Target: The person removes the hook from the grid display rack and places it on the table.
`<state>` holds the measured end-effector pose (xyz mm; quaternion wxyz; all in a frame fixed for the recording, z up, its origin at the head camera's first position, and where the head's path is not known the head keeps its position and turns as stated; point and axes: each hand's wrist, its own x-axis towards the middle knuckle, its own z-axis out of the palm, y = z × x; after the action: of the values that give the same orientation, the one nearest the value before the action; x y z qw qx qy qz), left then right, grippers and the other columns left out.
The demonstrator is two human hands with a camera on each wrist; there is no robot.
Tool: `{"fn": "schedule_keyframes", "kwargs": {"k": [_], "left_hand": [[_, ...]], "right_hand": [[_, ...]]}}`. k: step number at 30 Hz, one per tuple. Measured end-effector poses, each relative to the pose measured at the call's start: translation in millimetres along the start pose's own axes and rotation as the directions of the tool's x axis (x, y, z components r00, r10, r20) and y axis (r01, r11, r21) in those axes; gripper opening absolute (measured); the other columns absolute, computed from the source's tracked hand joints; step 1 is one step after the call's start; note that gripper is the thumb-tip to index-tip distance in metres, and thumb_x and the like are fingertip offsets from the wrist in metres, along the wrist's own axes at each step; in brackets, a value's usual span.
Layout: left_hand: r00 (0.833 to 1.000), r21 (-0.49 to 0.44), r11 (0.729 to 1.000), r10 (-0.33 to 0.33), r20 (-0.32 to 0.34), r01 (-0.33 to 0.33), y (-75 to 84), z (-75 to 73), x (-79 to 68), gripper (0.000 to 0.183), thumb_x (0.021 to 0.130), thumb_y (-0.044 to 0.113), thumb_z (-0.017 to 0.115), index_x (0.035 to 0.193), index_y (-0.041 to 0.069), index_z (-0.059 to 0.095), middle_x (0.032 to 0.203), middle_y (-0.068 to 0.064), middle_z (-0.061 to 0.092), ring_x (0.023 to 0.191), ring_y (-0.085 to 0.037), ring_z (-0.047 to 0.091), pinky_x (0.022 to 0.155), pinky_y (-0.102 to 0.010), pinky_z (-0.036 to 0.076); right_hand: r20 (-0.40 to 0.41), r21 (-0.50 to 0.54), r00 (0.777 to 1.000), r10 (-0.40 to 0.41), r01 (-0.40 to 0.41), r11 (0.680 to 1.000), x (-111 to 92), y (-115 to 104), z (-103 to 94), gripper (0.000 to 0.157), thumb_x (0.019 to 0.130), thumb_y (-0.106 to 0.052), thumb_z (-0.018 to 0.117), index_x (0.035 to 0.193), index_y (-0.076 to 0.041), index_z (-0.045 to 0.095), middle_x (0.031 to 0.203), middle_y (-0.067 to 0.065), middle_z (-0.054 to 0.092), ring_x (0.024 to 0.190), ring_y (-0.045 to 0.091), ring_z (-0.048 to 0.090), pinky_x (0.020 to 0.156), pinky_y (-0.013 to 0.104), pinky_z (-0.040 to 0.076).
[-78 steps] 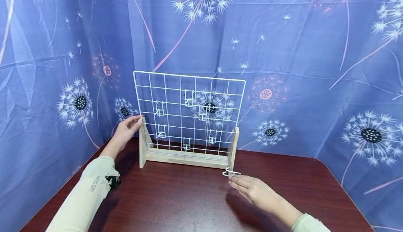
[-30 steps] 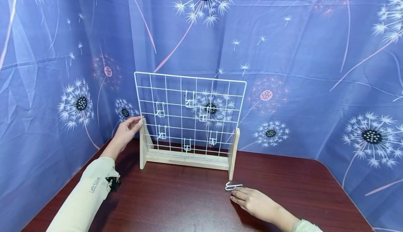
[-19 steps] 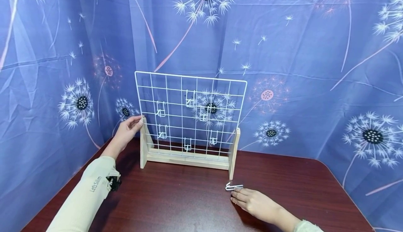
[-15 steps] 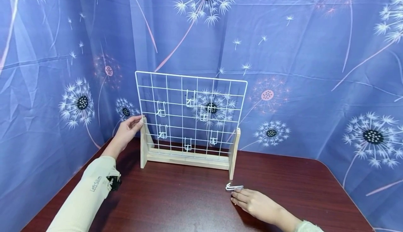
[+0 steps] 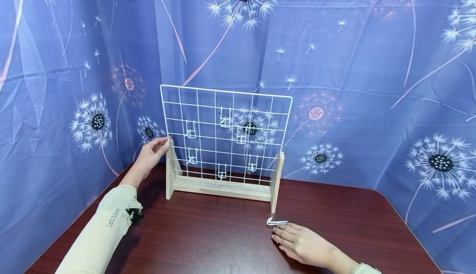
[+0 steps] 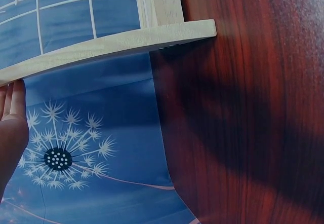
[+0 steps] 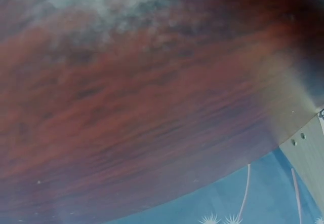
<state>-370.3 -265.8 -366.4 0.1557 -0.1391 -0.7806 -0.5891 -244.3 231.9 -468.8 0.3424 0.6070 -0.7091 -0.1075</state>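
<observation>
A white wire grid rack (image 5: 215, 100) stands upright in wooden side legs (image 5: 276, 183), with several white wire hooks (image 5: 222, 171) hung on it. My left hand (image 5: 150, 154) pinches the top of the left leg between thumb and fingers. In the left wrist view its fingers (image 6: 17, 100) meet the edge of that wooden leg (image 6: 111, 44). Low over the table in front of the right leg, my right hand (image 5: 301, 243) holds a loose white wire hook (image 5: 273, 222) by its right end, which the fingertips partly cover. The right wrist view is blurred and shows no hand.
The dark red wooden table (image 5: 334, 208) ends in a rounded far right corner. Blue curtains (image 5: 334, 51) printed with dandelions close in the back and both sides. A black wrist camera (image 5: 134, 216) sits on the left sleeve.
My right hand has brought the wire hook down and toward me from beside the right leg, and the hook has turned slightly. The left hand stays at the left leg.
</observation>
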Motion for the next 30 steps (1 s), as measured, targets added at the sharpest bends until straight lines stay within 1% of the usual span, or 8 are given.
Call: {"fn": "schedule_keyframes", "kwargs": {"k": [6, 9, 12, 15, 20, 27, 30], "left_hand": [[1.0, 0.004, 1.0, -0.007, -0.001, 0.007, 0.5, -0.2, 0.2, 0.049, 0.101, 0.021, 0.05, 0.138, -0.011, 0.042, 0.133, -0.033, 0.048, 0.096, 0.012, 0.05, 0.085, -0.007, 0.043], [1.0, 0.003, 1.0, -0.012, -0.001, 0.012, 0.6, -0.1, 0.3, 0.049, 0.101, 0.021, 0.05, 0.138, -0.011, 0.042, 0.134, -0.033, 0.047, 0.096, 0.011, 0.05, 0.085, -0.007, 0.044], [1.0, 0.007, 1.0, -0.016, 0.001, 0.016, 1.0, 0.0, 0.0, 0.05, 0.102, 0.022, 0.05, 0.139, -0.01, 0.041, 0.134, -0.032, 0.047, 0.096, 0.012, 0.05, 0.085, -0.007, 0.044], [1.0, 0.01, 1.0, -0.017, 0.001, 0.017, 0.9, -0.2, -0.3, 0.05, 0.102, 0.022, 0.05, 0.139, -0.01, 0.041, 0.134, -0.032, 0.047, 0.096, 0.012, 0.05, 0.085, -0.007, 0.044], [1.0, 0.019, 1.0, -0.016, 0.0, 0.016, 1.3, 0.2, -1.1, 0.05, 0.102, 0.022, 0.05, 0.139, -0.01, 0.041, 0.135, -0.031, 0.048, 0.096, 0.012, 0.049, 0.085, -0.007, 0.043], [1.0, 0.023, 1.0, -0.022, 0.001, 0.022, 2.3, 0.6, -2.7, 0.05, 0.102, 0.022, 0.05, 0.14, -0.009, 0.04, 0.136, -0.03, 0.047, 0.098, 0.012, 0.048, 0.086, -0.006, 0.041], [1.0, 0.013, 1.0, -0.011, 0.001, 0.011, 2.5, 1.4, -2.0, 0.05, 0.101, 0.022, 0.05, 0.139, -0.01, 0.041, 0.136, -0.03, 0.047, 0.098, 0.011, 0.048, 0.085, -0.006, 0.042]], "right_hand": [[0.018, 0.071, 0.995, 0.1, -0.101, 0.992, 3.2, -1.7, -1.4, 0.037, 0.104, -0.027, 0.039, 0.113, -0.008, 0.07, 0.116, 0.006, 0.067, 0.109, 0.02, 0.062, 0.097, 0.034, 0.046], [0.003, 0.062, 0.994, 0.108, -0.108, 0.992, 5.7, -0.4, -1.8, 0.037, 0.104, -0.027, 0.039, 0.114, -0.007, 0.069, 0.118, 0.008, 0.067, 0.11, 0.022, 0.062, 0.098, 0.036, 0.044], [-0.022, 0.049, 0.994, 0.108, -0.107, 0.993, 9.7, 1.8, -3.0, 0.04, 0.105, -0.026, 0.036, 0.114, -0.005, 0.069, 0.119, 0.01, 0.066, 0.111, 0.025, 0.061, 0.098, 0.039, 0.044], [-0.037, 0.053, 0.991, 0.126, -0.124, 0.991, 14.7, 3.5, -4.7, 0.04, 0.104, -0.026, 0.036, 0.114, -0.005, 0.069, 0.121, 0.01, 0.065, 0.113, 0.025, 0.06, 0.1, 0.041, 0.043], [-0.035, 0.052, 0.987, 0.156, -0.154, 0.987, 21.2, 5.8, -8.8, 0.039, 0.104, -0.028, 0.038, 0.118, -0.004, 0.066, 0.126, 0.011, 0.062, 0.119, 0.025, 0.056, 0.103, 0.043, 0.04], [-0.024, -0.005, 0.981, 0.191, -0.191, 0.982, 29.2, 12.6, -15.2, 0.044, 0.105, -0.03, 0.034, 0.124, -0.004, 0.063, 0.132, 0.011, 0.059, 0.122, 0.025, 0.054, 0.105, 0.044, 0.039], [-0.029, 0.003, 0.976, 0.215, -0.215, 0.977, 33.7, 16.9, -18.1, 0.042, 0.103, -0.03, 0.038, 0.127, -0.002, 0.061, 0.133, 0.012, 0.057, 0.122, 0.026, 0.054, 0.105, 0.045, 0.038]]}}
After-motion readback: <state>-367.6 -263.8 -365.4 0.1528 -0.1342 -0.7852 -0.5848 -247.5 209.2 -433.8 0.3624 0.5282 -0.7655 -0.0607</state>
